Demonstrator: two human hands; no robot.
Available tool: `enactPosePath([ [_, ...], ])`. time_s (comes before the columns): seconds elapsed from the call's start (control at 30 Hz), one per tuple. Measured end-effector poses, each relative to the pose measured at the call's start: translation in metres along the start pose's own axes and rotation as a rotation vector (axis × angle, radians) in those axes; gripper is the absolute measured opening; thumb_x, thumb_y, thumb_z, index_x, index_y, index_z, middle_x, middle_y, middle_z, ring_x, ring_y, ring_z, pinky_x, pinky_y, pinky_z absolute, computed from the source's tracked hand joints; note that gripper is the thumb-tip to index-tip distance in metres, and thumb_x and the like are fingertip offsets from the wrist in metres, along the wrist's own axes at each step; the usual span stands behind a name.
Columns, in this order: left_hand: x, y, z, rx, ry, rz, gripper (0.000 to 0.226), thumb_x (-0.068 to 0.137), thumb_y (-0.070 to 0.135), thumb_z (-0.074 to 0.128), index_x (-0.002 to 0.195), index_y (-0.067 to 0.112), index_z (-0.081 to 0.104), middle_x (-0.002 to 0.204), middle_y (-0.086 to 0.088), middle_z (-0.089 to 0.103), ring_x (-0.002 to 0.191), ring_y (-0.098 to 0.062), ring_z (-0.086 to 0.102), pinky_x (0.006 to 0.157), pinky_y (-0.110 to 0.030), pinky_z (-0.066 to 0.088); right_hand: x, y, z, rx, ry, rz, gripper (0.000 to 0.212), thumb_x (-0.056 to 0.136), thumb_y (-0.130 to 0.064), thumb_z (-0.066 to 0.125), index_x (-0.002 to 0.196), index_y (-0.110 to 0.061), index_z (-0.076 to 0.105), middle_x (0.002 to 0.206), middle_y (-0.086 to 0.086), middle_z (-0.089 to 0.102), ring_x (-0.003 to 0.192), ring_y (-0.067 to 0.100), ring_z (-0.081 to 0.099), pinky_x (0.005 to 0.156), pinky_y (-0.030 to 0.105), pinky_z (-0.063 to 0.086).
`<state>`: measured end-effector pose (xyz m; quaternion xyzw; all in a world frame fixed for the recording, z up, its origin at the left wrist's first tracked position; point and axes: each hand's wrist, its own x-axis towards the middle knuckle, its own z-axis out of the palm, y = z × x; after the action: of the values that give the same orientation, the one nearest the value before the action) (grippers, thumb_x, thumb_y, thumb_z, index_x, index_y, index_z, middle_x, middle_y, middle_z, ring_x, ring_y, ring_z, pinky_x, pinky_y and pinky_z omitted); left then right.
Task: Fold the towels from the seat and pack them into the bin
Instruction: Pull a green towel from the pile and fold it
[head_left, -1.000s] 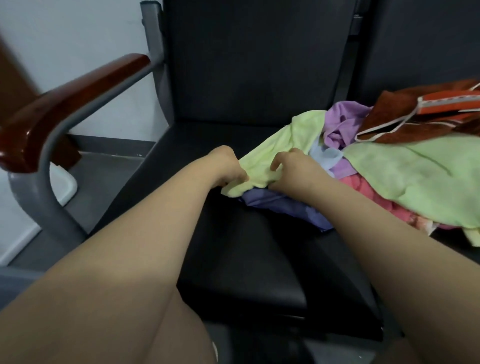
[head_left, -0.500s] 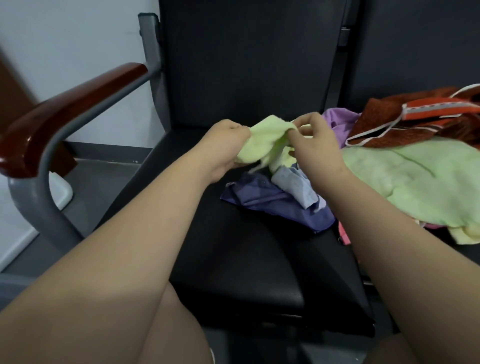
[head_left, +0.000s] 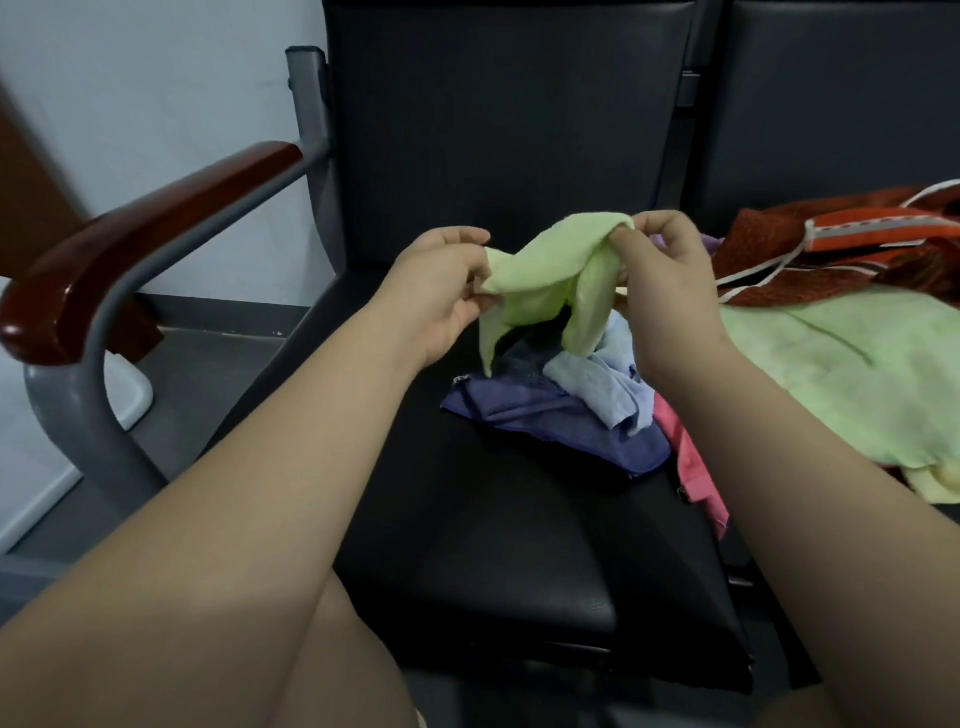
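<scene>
A small light green towel (head_left: 545, 275) hangs crumpled in the air over the black seat (head_left: 493, 545). My left hand (head_left: 441, 291) pinches its left edge and my right hand (head_left: 665, 280) pinches its top right corner. Below it on the seat lie a purple towel (head_left: 535, 421), a pale blue towel (head_left: 597, 387) and a pink towel (head_left: 691, 462). A large light green towel (head_left: 841, 374) and a rust-red towel with white trim (head_left: 857, 249) are piled on the adjoining seat at right. No bin is in view.
A wooden armrest (head_left: 140, 234) on a grey metal frame (head_left: 83, 415) stands at the left. The black backrest (head_left: 509, 114) rises behind the towels. My bare knees fill the lower edge of the view.
Both hands have lifted the small green towel off the pile and raised it above the seat. The purple and pale blue towels beneath are now uncovered.
</scene>
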<state>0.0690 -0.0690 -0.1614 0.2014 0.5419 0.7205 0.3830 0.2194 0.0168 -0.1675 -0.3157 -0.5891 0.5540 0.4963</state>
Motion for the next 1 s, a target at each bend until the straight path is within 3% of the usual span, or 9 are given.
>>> enactPosePath([
  [0.13, -0.004, -0.015, -0.002, 0.377, -0.134, 0.003, 0.046, 0.082, -0.024, 0.048, 0.108, 0.01, 0.066, 0.104, -0.015, 0.067, 0.1, -0.026, 0.068, 0.085, -0.036, 0.061, 0.0, 0.003, 0.001, 0.08, -0.013, 0.069, 0.004, 0.083, -0.023, 0.061, 0.084, -0.024, 0.058, 0.081, -0.002, 0.058, 0.08, 0.019, 0.055, 0.076, 0.046, 0.051],
  [0.23, -0.002, -0.028, -0.001, 0.809, -0.108, 0.147, 0.054, 0.077, -0.013, 0.069, 0.12, 0.02, 0.064, 0.094, 0.002, 0.064, 0.089, -0.013, 0.063, 0.078, -0.027, 0.057, 0.001, 0.003, 0.004, 0.07, 0.005, 0.072, 0.006, 0.08, -0.023, 0.065, 0.082, -0.025, 0.06, 0.077, -0.006, 0.058, 0.081, 0.017, 0.056, 0.082, 0.051, 0.053],
  [0.3, -0.001, -0.035, 0.0, 0.89, -0.125, 0.189, 0.054, 0.076, -0.002, 0.078, 0.124, 0.018, 0.063, 0.093, 0.006, 0.063, 0.086, -0.01, 0.061, 0.076, -0.027, 0.053, 0.0, 0.001, 0.004, 0.015, -0.006, 0.072, 0.009, 0.081, -0.016, 0.068, 0.084, -0.022, 0.062, 0.079, -0.004, 0.06, 0.08, 0.016, 0.058, 0.077, 0.041, 0.053],
  [0.43, 0.003, -0.047, 0.002, 1.057, -0.132, 0.224, 0.015, 0.087, 0.011, 0.071, 0.101, 0.006, 0.07, 0.087, -0.003, 0.066, 0.081, -0.02, 0.061, 0.065, -0.031, 0.049, 0.002, 0.007, 0.0, -0.303, -0.039, 0.084, 0.024, 0.08, -0.002, 0.068, 0.1, -0.016, 0.067, 0.089, 0.001, 0.062, 0.072, 0.013, 0.058, 0.057, 0.02, 0.047],
  [0.53, 0.005, -0.037, 0.002, 1.007, 0.047, 0.267, 0.017, 0.094, 0.012, 0.052, 0.107, 0.011, 0.064, 0.094, 0.002, 0.058, 0.083, -0.015, 0.052, 0.064, -0.028, 0.041, 0.011, 0.015, -0.01, -0.774, -0.068, 0.075, 0.046, 0.08, -0.002, 0.067, 0.122, -0.021, 0.061, 0.113, 0.008, 0.059, 0.078, 0.018, 0.058, 0.064, 0.026, 0.045],
  [0.6, 0.006, -0.026, -0.002, 0.828, 0.174, 0.305, 0.016, 0.096, 0.013, 0.045, 0.108, 0.014, 0.056, 0.09, 0.005, 0.053, 0.077, -0.01, 0.047, 0.063, -0.027, 0.039, 0.017, 0.016, -0.017, -0.947, -0.116, 0.071, 0.041, 0.082, -0.003, 0.065, 0.122, -0.011, 0.061, 0.125, 0.015, 0.057, 0.096, 0.028, 0.06, 0.075, 0.027, 0.044],
  [0.77, 0.002, -0.01, -0.013, 0.62, 0.22, 0.429, 0.012, 0.098, 0.01, 0.043, 0.104, 0.02, 0.048, 0.089, 0.008, 0.048, 0.076, -0.008, 0.044, 0.064, -0.022, 0.038, 0.021, 0.017, -0.025, -1.256, -0.216, 0.027, 0.02, 0.091, -0.003, 0.051, 0.104, 0.002, 0.065, 0.109, 0.02, 0.064, 0.098, 0.033, 0.06, 0.058, 0.024, 0.035],
  [0.9, -0.002, -0.003, -0.013, 0.686, 0.158, 0.392, 0.007, 0.101, 0.025, 0.049, 0.104, 0.021, 0.054, 0.089, 0.006, 0.053, 0.077, -0.01, 0.048, 0.064, -0.025, 0.041, 0.028, 0.017, -0.035, -1.047, -0.027, 0.051, 0.025, 0.092, -0.002, 0.047, 0.11, 0.003, 0.063, 0.112, 0.023, 0.064, 0.106, 0.037, 0.059, 0.072, 0.028, 0.037],
  [1.0, -0.011, 0.0, -0.014, 0.962, -0.161, 0.254, 0.029, 0.092, 0.048, 0.068, 0.103, 0.022, 0.064, 0.09, 0.009, 0.064, 0.078, -0.007, 0.059, 0.061, -0.022, 0.044, 0.03, 0.004, -0.042, -0.678, 0.18, 0.0, 0.031, 0.094, -0.005, 0.038, 0.117, -0.003, 0.059, 0.107, 0.012, 0.063, 0.1, 0.03, 0.059, 0.073, 0.024, 0.041],
])
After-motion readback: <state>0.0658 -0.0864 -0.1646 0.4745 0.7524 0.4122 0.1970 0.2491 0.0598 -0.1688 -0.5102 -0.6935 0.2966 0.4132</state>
